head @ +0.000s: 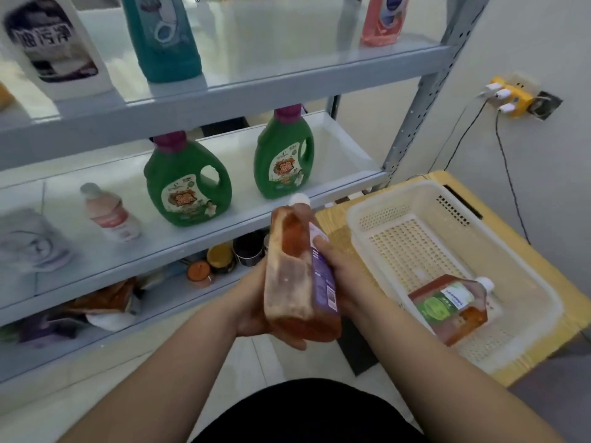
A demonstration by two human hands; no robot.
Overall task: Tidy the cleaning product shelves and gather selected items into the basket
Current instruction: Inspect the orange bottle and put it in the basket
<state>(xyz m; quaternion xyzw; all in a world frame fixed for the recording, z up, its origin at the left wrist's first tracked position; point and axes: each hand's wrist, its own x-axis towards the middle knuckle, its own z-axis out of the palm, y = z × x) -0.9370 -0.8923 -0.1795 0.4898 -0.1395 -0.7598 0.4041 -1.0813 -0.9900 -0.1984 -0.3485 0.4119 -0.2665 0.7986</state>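
An orange-brown bottle with a white cap and purple label (pixel 294 270) is held upright in front of the shelf, between both hands. My left hand (pixel 256 308) grips its left side and base. My right hand (pixel 342 273) grips its labelled right side, thumb on the label. To the right, a white perforated basket (pixel 447 199) sits on a yellow-topped table. A second orange-brown bottle with a green label (pixel 451 306) lies on its side in the basket's near end.
Two green detergent jugs (pixel 188 183) (pixel 284 158), a small pink bottle (pixel 110 214) and a grey pouch (pixel 30 241) occupy the middle shelf. A teal bottle (pixel 163 36), white bottle (pixel 51 43) and pink pouch (pixel 382 17) stand above. Jars (pixel 220 257) and packets fill the bottom shelf. A power strip (pixel 508 95) hangs on the wall.
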